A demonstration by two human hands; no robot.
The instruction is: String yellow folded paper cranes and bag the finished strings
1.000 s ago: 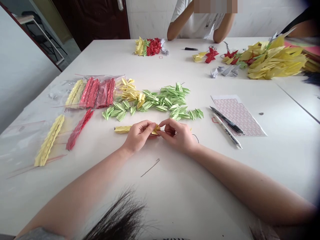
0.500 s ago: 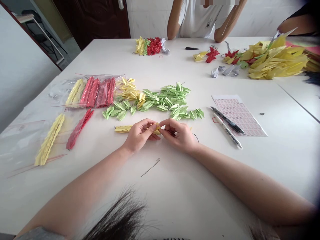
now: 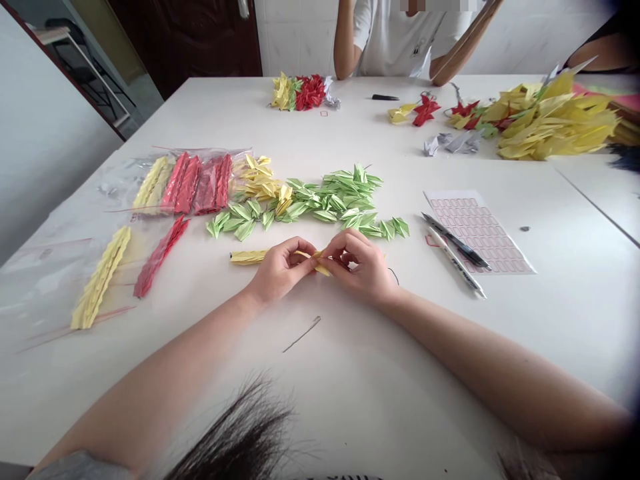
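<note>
My left hand [image 3: 279,270] and my right hand [image 3: 361,267] meet over the table, fingertips pinched on a small folded yellow paper piece [image 3: 321,268] between them. A dark string runs under my right hand and its end [image 3: 394,275] curls out on the right. From beneath my left hand a pleated yellow paper strip [image 3: 246,257] sticks out to the left. A thin wire hook [image 3: 302,334] lies nearer to me. Just beyond my hands are strung green paper leaves [image 3: 345,193] and yellow ones [image 3: 257,179].
Plastic bags [image 3: 107,183] with red and yellow strips lie left. A sticker sheet [image 3: 483,233], a black pen [image 3: 453,239] and a white pen [image 3: 457,261] lie right. Paper flowers [image 3: 555,127] and a person [image 3: 400,40] are across the table [image 3: 210,120].
My right fingers have risen slightly, and the yellow piece between my fingertips has turned, its tip now pointing down and right. The person across has shifted a forearm.
</note>
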